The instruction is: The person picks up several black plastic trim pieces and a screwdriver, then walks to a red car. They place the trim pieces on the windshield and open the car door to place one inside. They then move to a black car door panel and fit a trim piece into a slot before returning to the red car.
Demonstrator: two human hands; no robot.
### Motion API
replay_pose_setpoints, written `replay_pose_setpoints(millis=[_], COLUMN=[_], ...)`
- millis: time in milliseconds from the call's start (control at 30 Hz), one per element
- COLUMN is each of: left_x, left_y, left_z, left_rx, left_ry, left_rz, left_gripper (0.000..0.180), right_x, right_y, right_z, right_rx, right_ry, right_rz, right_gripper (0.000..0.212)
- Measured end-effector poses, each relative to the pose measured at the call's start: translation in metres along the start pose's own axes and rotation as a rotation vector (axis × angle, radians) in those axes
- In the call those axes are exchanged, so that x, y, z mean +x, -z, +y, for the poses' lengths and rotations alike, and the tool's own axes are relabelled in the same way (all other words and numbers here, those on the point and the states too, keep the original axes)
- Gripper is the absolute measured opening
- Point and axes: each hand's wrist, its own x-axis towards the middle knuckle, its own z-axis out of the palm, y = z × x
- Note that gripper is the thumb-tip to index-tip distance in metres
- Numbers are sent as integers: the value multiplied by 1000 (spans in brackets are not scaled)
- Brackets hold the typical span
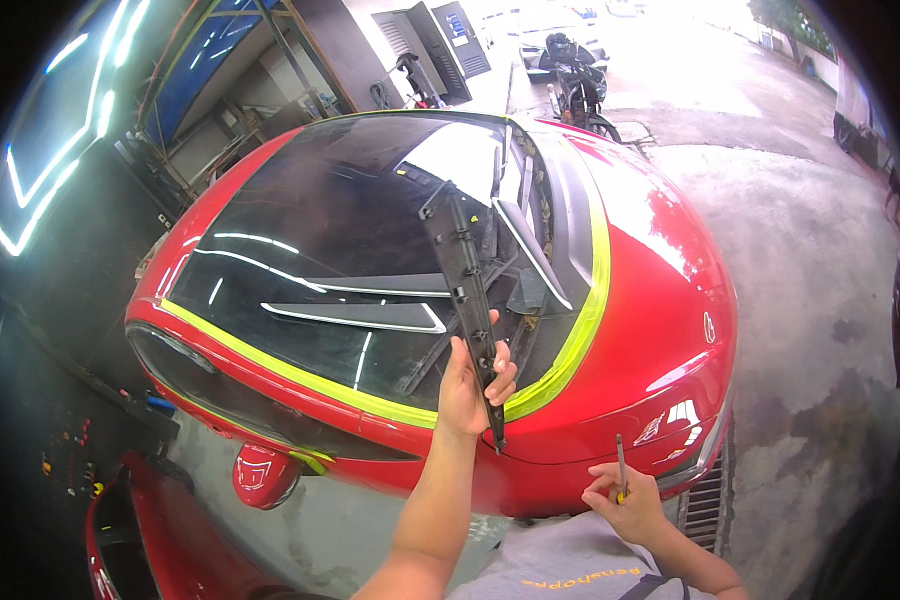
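A long black plastic car trim strip [460, 262], with clips along the side facing me, stands tilted in the grip of my left hand [462, 392]. My fingers wrap around its lower part, above the edge of the red car [620, 380]. Lower right, close to my body, my right hand [627, 503] pinches a slim tool [621, 455] with a grey shaft pointing up and a bit of yellow at the fingers. It looks like a small screwdriver, but most of its handle is hidden in the palm.
Black trim pieces with bright edges lie on the windshield [300, 210], one of them a tapered piece [355, 317]. Yellow-green masking tape [580, 340] borders the glass. A side mirror [263, 475] sticks out at the lower left, near a detached red panel [170, 540]. Beyond the car stands a motorcycle [575, 85].
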Motion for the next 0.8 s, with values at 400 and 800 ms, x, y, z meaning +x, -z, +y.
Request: replay_pose_setpoints(millis=[400,800], left_x=[-23,-37], left_y=[-7,1], left_z=[1,-3], left_rx=[-68,-108], left_ry=[-6,36], left_rz=[-28,-193], left_gripper=[65,70], right_x=[-3,-2], right_y=[-2,-5], right_z=[3,2], right_rx=[11,-6], right_ry=[-14,-16], right_rz=[13,-26], right_gripper=[40,41])
